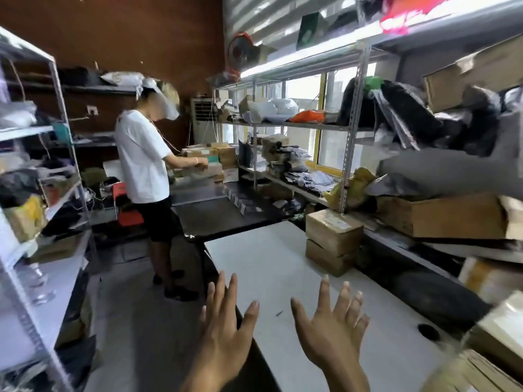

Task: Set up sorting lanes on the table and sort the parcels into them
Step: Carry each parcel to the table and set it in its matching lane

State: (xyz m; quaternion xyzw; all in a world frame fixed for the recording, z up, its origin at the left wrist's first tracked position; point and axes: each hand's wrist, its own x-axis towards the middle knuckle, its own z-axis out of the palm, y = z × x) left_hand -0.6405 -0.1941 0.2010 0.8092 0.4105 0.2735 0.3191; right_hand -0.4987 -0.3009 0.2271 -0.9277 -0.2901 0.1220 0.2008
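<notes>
Both hands raised empty, fingers spread, gripping nothing: left hand (223, 321) hanging at 6 o'clock over the white table's (283, 264) near-left edge, right hand (331, 329) sitting at 5 o'clock above the tabletop. Table surface mostly bare, no lane markers on it that I'm seeing, so I'm reading this as the very start: lanes not set up, nothing sorted. Nearest parcels: two stacked cardboard boxes (334, 239) sitting at 2 o'clock on the table's far-right edge, the upper one square on the lower, just beside the metal shelving (351, 137). More boxes blurring past at 4 o'clock by my right; can't tell how they're resting. Beyond the table, at 12 o'clock, a black table (220, 216) is carrying a row of small upright cards (237, 199), possibly lane labels, too small to read. Further out at 11 o'clock another person (147, 165) is handling cartons (215, 162) at a far bench. My plan, as judgement: keeping the white top clear first, marking lanes running left to right, then pulling the stacked boxes one at a time, top one first, two hands under the edges, labels facing up. Risk I'm watching: the loose bags (410, 120) overhanging the shelf at 2 o'clock could be sliding down if I'm bumping the upright.
</notes>
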